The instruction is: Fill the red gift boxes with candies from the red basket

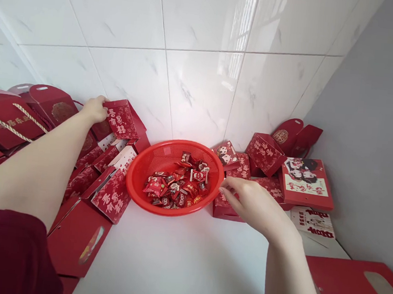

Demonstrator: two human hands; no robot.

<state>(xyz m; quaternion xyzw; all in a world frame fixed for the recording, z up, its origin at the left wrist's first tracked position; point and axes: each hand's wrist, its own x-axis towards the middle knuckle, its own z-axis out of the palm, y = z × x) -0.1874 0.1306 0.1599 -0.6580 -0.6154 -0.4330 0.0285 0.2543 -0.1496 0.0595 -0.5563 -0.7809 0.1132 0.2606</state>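
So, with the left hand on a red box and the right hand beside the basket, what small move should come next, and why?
Probably draw the red gift box toward the red basket. The left hand already rests on its top edge by the wall, while the right hand hangs at the basket rim with nothing visible in its grip, right next to the wrapped candies.

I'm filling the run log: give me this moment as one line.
left hand: on red box | right hand: open, by red basket rim | wrapped candies: in basket
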